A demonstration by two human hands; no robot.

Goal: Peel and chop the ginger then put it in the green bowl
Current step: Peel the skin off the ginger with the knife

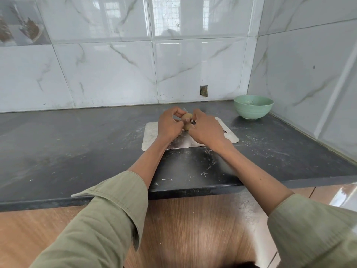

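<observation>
A tan, knobbly piece of ginger is held between both hands above a metal cutting board. My left hand pinches the ginger from the left. My right hand grips a small knife whose dark handle and thin blade lie against the ginger; most of the knife is hidden by my fingers. The green bowl stands at the back right of the counter, near the corner of the walls, with a few pale bits inside.
The dark stone counter is scratched and dusty, with its front edge close to me above a wooden cabinet front. White marble-look tiled walls close off the back and the right side. A small hole in the wall sits behind the board.
</observation>
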